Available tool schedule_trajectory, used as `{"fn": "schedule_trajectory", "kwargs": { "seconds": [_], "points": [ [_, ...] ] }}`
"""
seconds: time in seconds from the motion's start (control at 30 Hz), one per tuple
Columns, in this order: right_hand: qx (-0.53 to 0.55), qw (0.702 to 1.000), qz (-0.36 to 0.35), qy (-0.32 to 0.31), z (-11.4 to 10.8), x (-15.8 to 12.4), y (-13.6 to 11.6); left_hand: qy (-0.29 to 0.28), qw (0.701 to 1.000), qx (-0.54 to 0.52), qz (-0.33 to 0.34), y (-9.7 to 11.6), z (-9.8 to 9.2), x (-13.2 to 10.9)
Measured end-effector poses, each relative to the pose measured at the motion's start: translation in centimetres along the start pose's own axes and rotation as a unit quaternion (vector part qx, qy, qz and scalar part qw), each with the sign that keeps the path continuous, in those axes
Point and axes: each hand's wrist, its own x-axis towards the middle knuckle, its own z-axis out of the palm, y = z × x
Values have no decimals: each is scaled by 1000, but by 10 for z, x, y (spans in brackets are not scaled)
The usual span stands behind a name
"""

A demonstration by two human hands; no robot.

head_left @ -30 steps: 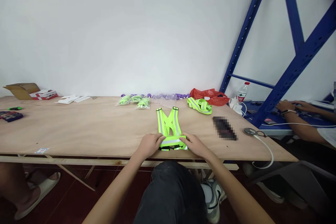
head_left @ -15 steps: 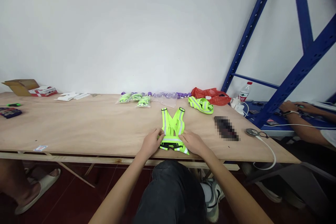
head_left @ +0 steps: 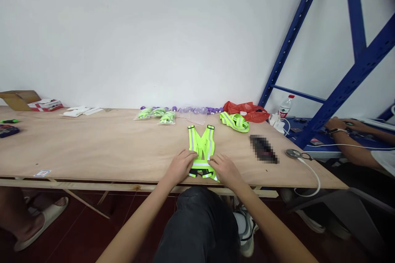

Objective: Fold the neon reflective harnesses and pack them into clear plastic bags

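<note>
A yellow-green reflective harness [head_left: 201, 144] lies flat on the wooden table [head_left: 101, 144], its two straps pointing toward the wall and its black buckle parts near the front edge. My left hand [head_left: 182, 165] rests on the harness's left side, palm down with the fingers over the strap. On the opposite side my right hand [head_left: 224, 168] lies with its fingertips on the lower band. Neither hand lifts the fabric. Behind and to the right sits a second, bundled harness [head_left: 235, 122]. Several bagged green-striped bundles [head_left: 167, 118] lie near the wall.
Red plastic [head_left: 247, 111], a bottle [head_left: 285, 107] and a blue metal frame [head_left: 308, 125] stand at the right. A blurred dark object [head_left: 263, 148] and a round device with a white cable [head_left: 293, 153] lie nearer. Another person's arms are beyond the frame.
My left fingers have moved inward over the harness's left strap. My right fingers have shifted slightly on the band. The whole view has moved a little, so things appear farther left.
</note>
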Motion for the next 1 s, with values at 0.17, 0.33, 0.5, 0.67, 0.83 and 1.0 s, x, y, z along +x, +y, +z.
{"fn": "schedule_trajectory", "kwargs": {
  "seconds": [0.17, 0.33, 0.5, 0.67, 0.83, 1.0],
  "points": [
    [17, 999, 30, 5, 4, -6, -7, -39, 990, -90, -102, 2, -3, 1],
    [-3, 999, 42, -7, 7, -16, -16, -92, 992, -82, -39, 3, -12, -6],
    [28, 998, 63, 16, 15, -22, -25, -150, 988, -25, 1, 5, -19, -15],
    [156, 977, 108, 99, 24, -21, -34, -158, 987, -13, 8, 4, -17, -16],
    [273, 939, 176, 113, 26, -14, -40, -152, 988, -16, 8, 2, -11, -17],
    [273, 925, 230, 128, 24, 0, -50, -136, 991, -19, 5, 4, -7, -18]
  ]
}}
